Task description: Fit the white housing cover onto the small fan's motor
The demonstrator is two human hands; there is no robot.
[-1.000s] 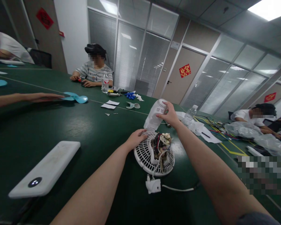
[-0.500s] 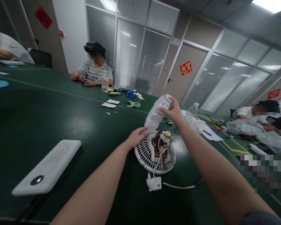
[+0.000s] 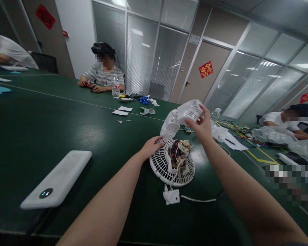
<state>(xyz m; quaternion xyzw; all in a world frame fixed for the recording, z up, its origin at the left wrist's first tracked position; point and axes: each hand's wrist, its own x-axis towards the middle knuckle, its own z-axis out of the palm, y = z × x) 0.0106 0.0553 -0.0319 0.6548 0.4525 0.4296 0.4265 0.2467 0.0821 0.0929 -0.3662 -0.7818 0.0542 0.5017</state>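
A white fan grille (image 3: 161, 166) lies flat on the green table (image 3: 66, 136), with a bare motor and its wires (image 3: 179, 153) standing in its middle. My left hand (image 3: 152, 146) rests on the grille's far left rim, fingers curled over it. My right hand (image 3: 202, 125) grips a white vented motor cover (image 3: 189, 111) and holds it up above the table. Behind it stands the white fan body (image 3: 170, 124). A small white switch block (image 3: 171, 197) with a cable lies in front of the grille.
A white power bank (image 3: 56, 179) lies at the near left. Paper slips (image 3: 121, 110), a clear fan blade (image 3: 147, 110) and a bottle (image 3: 115, 89) sit further back by a seated person. At the right are a water bottle (image 3: 215, 115), papers, cables and another person.
My right hand has lifted the vented cover off the fan body, up and to the right. Another person's arm at the far left has gone from view. My left hand stays on the grille.
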